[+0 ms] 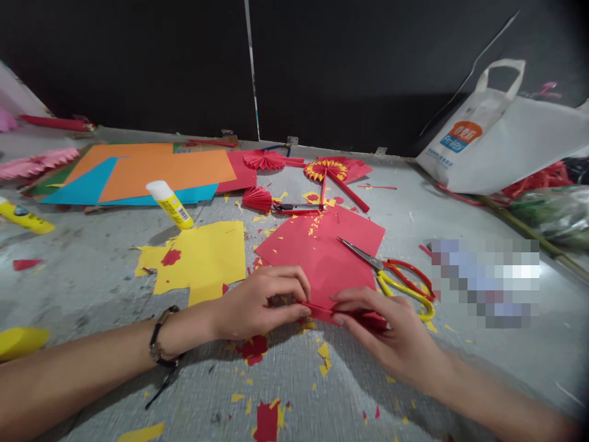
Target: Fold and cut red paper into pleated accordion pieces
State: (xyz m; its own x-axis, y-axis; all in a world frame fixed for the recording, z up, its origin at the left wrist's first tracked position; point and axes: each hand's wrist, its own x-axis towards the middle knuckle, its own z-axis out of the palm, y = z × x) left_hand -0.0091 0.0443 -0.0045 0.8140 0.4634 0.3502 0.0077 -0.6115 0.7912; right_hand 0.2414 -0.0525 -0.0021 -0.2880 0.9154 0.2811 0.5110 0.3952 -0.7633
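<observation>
Between my two hands is a narrow folded strip of red paper [321, 309]. My left hand [260, 299] pinches its left end between thumb and fingers. At its right end my right hand [391, 322] has thumb and fingertips closed on the paper, and part of the strip is hidden under that palm. Just beyond lies a red paper sheet [322, 252] with tiny yellow scraps on it. A pair of scissors [375, 263] with red and yellow handles rests partly on this sheet, blades apart. To the left is a cut yellow paper sheet [209, 252].
A glue stick [172, 205] stands tilted by stacked coloured paper [170, 175]. Red pleated fans [264, 160] and a utility knife [297, 208] lie farther back. A white bag [488, 141] stands at the right by the dark wall [345, 67]. Paper scraps [324, 359] litter the grey surface.
</observation>
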